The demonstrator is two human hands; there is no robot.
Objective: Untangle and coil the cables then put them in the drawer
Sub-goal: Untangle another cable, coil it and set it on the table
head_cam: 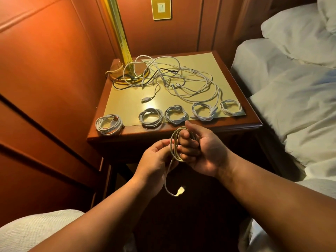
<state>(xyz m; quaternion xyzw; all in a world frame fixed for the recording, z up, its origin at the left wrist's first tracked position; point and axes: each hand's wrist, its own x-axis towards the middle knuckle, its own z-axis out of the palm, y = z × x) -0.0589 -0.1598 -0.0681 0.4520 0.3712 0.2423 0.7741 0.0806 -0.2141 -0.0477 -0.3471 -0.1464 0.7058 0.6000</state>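
While the right hand [201, 151] grips the coil [176, 142] wound round its fingers [187, 149], the left hand [156, 157] pinches the strand in front of the tabletop [236, 124]. A slack pinch could let the loops spring loose; the dangling plug [180, 190] might snag.

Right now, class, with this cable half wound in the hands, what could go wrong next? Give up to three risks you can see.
1. The loose plug end dangles below the left hand; the loops held by the right hand could slip and unwind.
2. The leftmost coil sits at the nightstand's front edge; a brush may knock it off.
3. The tangled cables loop around the lamp base; pulling might tip the lamp.
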